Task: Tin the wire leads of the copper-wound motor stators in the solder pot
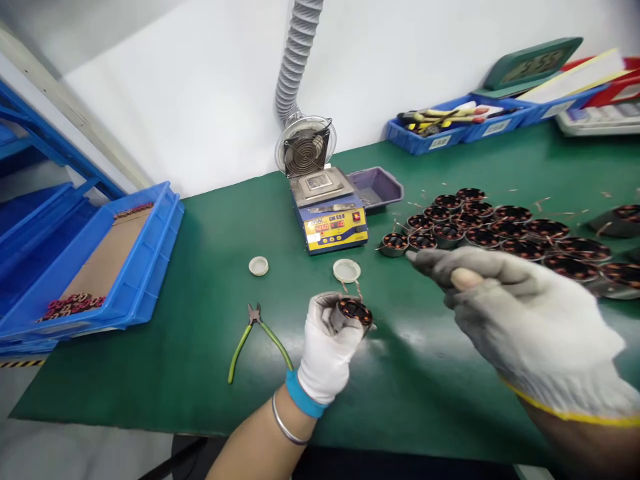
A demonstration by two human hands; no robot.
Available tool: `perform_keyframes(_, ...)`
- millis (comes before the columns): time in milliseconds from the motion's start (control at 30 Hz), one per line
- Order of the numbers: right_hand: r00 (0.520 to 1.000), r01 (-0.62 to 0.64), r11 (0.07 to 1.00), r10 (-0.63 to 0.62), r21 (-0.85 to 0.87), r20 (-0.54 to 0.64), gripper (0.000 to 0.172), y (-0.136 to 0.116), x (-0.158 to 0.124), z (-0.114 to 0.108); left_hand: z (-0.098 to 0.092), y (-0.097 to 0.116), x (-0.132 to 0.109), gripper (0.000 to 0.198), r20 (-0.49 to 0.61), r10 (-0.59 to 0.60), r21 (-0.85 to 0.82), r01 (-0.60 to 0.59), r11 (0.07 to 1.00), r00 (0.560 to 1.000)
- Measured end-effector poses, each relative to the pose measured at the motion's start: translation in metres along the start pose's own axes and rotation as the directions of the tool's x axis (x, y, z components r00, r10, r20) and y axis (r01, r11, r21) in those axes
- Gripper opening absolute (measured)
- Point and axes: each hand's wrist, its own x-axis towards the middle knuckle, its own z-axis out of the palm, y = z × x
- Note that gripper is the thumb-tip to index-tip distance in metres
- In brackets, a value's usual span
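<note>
My left hand [330, 350], in a white glove with a blue cuff, is closed around a motor stator [353, 311] with a grey rim and copper windings. Two twisted copper leads stick up from it. At the right, my right hand [520, 320] wears a white glove with grey fingers and a yellow-edged cuff. Its fingers are curled, the bare thumb tip pressed to the forefinger; anything between them is hidden. That hand hovers beside many similar stators [480, 237]. A shallow white dish [347, 271] lies just beyond the held stator. Green-handled cutters [255, 320] lie spread to the left.
A solder pot [330, 210] with a lit display stands at the back, under a fan and grey duct [299, 60]. Another small dish [259, 266] lies left of it; a grey bin [377, 189] stands beside it. Blue trays [165, 247] stand left, tool bins [425, 141] at back right.
</note>
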Motion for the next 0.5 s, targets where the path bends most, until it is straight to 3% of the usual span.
perform_keyframes(67, 0.995, 0.0, 0.988, 0.015, -0.152, 0.097, 0.019, 0.01, -0.013, 0.007, 0.0, -0.005, -0.001, 0.076, -0.023, 0.035, 0.027, -0.035, 0.999, 0.999)
perform_keyframes(167, 0.945, 0.118, 0.931, 0.001, -0.346, 0.326, 0.051, 0.022, -0.037, 0.027, -0.002, -0.011, -0.009, 0.084, 0.05, 0.08, 0.096, -0.085, 0.992, 0.996)
perform_keyframes(233, 0.925, 0.133, 0.923, 0.016, -0.362, 0.379, 0.067, 0.026, -0.047, 0.038, -0.004, -0.013, -0.016, 0.077, 0.098, 0.108, 0.217, -0.127, 0.968, 0.989)
perform_keyframes(367, 0.943, 0.115, 0.918, 0.019, -0.379, 0.333, 0.062, 0.033, -0.047, 0.045, -0.006, -0.012, -0.026, 0.074, 0.149, 0.092, 0.367, -0.142, 0.92, 0.984)
perform_keyframes(500, 0.934, 0.196, 0.917, -0.067, -0.347, 0.35, 0.049, 0.042, -0.041, 0.038, 0.001, -0.004, -0.017, 0.062, -0.026, 0.08, 0.327, -0.068, 0.943, 0.996)
